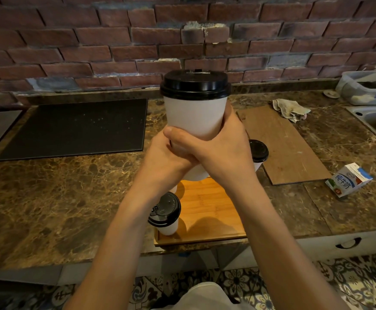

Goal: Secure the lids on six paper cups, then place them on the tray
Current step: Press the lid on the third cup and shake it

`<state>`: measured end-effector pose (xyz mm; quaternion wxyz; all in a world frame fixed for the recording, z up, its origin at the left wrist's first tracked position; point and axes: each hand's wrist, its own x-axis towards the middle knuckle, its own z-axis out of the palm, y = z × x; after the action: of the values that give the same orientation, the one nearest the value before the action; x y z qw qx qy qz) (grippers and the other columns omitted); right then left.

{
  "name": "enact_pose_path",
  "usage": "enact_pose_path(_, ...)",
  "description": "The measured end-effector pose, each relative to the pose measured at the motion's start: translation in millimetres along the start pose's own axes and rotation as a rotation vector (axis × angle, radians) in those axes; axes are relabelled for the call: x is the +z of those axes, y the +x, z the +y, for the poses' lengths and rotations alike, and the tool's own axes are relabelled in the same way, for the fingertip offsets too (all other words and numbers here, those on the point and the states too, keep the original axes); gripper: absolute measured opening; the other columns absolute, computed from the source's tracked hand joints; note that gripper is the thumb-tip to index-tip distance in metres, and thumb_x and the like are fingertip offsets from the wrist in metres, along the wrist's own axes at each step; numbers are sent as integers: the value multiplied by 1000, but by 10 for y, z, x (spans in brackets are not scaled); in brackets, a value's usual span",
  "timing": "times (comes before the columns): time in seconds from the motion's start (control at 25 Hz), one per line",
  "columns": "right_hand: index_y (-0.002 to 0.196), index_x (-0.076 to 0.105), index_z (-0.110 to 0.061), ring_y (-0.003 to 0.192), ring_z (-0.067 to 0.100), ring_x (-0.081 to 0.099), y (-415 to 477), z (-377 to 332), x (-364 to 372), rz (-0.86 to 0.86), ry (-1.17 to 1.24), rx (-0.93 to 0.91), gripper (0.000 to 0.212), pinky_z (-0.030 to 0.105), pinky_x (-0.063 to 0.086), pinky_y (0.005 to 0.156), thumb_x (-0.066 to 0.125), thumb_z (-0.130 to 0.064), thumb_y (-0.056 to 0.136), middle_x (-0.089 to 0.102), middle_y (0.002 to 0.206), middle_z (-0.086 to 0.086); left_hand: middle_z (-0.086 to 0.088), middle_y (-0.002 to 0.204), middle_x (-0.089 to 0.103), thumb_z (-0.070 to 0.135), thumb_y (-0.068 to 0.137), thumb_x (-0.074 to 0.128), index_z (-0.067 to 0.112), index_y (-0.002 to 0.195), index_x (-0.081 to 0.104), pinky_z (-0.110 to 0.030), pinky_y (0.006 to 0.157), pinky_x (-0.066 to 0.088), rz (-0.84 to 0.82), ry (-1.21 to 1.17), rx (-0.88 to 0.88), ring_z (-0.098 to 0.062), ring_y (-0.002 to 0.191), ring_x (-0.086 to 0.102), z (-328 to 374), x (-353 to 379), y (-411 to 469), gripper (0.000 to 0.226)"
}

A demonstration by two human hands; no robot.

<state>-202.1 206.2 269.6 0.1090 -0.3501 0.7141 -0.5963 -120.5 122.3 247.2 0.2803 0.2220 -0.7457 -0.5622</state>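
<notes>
Three lidded paper cups show over a brown marble counter (59, 193) below a brick wall (93, 41). The raised cup (196, 115) is gripped low by the left hand (162, 162) and right hand (223, 151), fingers wrapped round it, above one wooden tray (214, 211). The corner cup (168, 228) stands at the tray's near-left corner, and the far cup (258, 153) behind the right hand. One black mat (75, 128) and one milk carton (348, 180) lie apart.

The left hand (163, 161) and right hand (224, 151) grip a lidded cup (196, 115) above the tray (205, 211); a second cup (166, 217) stands at its seven o'clock.
</notes>
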Motion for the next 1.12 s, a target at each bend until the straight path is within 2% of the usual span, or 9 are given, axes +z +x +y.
enact_pose_path(0.16,123,52,-25,103,11,63,40,-17,-43,-29,17,24,81,39,58,82,84,-56,56,62,110,-9,2,105,68,8,69,78,10,120,57,-11,69,52,-9,-4,4,-3,93,66,8,-15,0,56)
enact_pose_path(0.24,122,52,-25,101,8,63,64,-35,-75,-57,39,22,76,37,59,80,86,-51,59,63,110,-10,0,110,67,14,67,80,10,124,55,-14,73,54,-19,-21,0,-8,98,66,17,-35,13,62)
enact_pose_path(0.4,124,54,-22,98,7,65,96,-40,-135,-133,98,31,71,33,61,77,87,-41,64,64,109,-9,2,110,66,35,60,81,16,121,56,-18,77,55,-91,-29,4,-8,98,65,63,-85,16,69)
enact_pose_path(0.48,122,57,-21,95,8,68,107,-21,-170,-188,163,59,65,33,61,77,88,-35,66,67,107,-6,2,108,68,30,63,83,17,120,58,-23,78,56,-133,-53,-4,-10,99,66,65,-108,11,63)
enact_pose_path(0.64,120,59,-18,96,12,70,137,43,-235,-315,219,73,56,35,61,79,84,-27,71,70,107,-1,4,106,69,24,70,77,14,119,59,-15,72,52,-227,-112,-8,-9,98,66,54,-135,6,53)
enact_pose_path(0.8,118,60,-19,95,11,69,146,79,-259,-402,235,83,57,27,59,77,79,-30,66,70,105,-2,6,106,69,19,71,75,14,121,58,-16,74,51,-272,-127,-21,-9,100,65,1,-141,15,52)
enact_pose_path(1.0,122,58,-17,93,9,69,151,56,-249,-415,229,90,62,21,57,71,83,-30,66,70,104,-4,4,107,70,28,69,77,15,119,60,-16,75,51,-246,-149,2,-11,101,66,-31,-141,-5,55)
enact_pose_path(1.12,123,55,-20,95,7,67,122,32,-203,-335,173,62,61,24,59,74,85,-29,71,67,106,-7,6,101,72,24,64,79,16,110,63,-16,72,52,-189,-158,23,-10,95,68,-36,-127,0,50)
